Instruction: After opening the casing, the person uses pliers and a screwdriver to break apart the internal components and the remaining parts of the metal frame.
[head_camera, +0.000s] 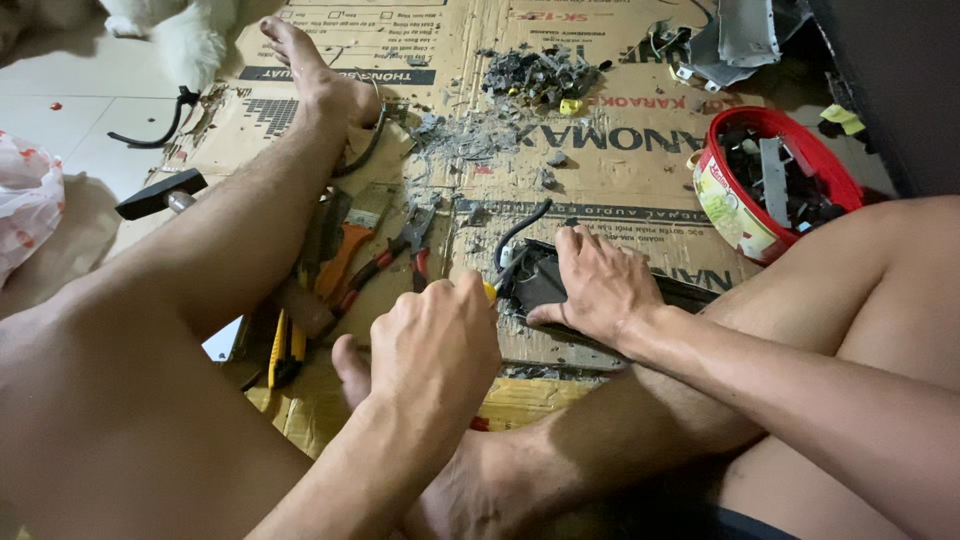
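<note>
My left hand (432, 345) is closed around a small tool with a yellow handle (490, 291); its metal tip points into a flat black device (540, 285) lying on the cardboard (620, 170). My right hand (598, 283) presses down on top of that black device, fingers spread over its upper edge. A short black cable (520, 230) curls up from the device's far left corner. My legs and feet frame both hands.
A red tub (735, 215) of black parts stands at the right. Grey debris (535, 75) lies farther back. Red-handled pliers (415, 250), an orange-handled tool (345, 255), a yellow knife (285, 345) and a hammer (160, 195) lie left. A white furry animal (170, 30) sits at the top left.
</note>
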